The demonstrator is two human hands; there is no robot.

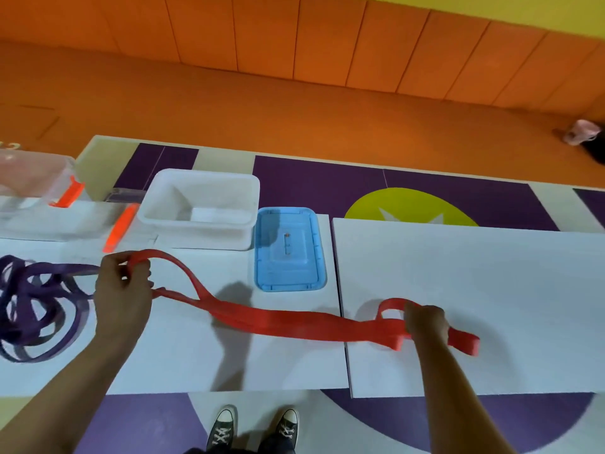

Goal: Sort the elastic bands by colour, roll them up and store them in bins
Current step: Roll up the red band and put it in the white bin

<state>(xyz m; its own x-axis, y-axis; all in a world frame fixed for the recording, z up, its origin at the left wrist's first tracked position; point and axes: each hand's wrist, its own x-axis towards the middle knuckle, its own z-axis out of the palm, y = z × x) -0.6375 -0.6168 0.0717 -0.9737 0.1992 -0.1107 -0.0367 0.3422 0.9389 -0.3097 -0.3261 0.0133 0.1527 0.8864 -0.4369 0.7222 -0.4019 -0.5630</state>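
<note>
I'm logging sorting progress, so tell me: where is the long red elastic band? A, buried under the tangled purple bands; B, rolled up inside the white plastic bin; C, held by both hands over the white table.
C: the left hand and the right hand each grip the long red elastic band, stretched over the white table.

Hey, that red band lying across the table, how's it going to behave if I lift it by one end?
Probably floppy: the red band sags onto the white table between its held ends. Its loose loops suggest it would dangle and twist rather than hold shape. It looks thin, so likely light.
</note>
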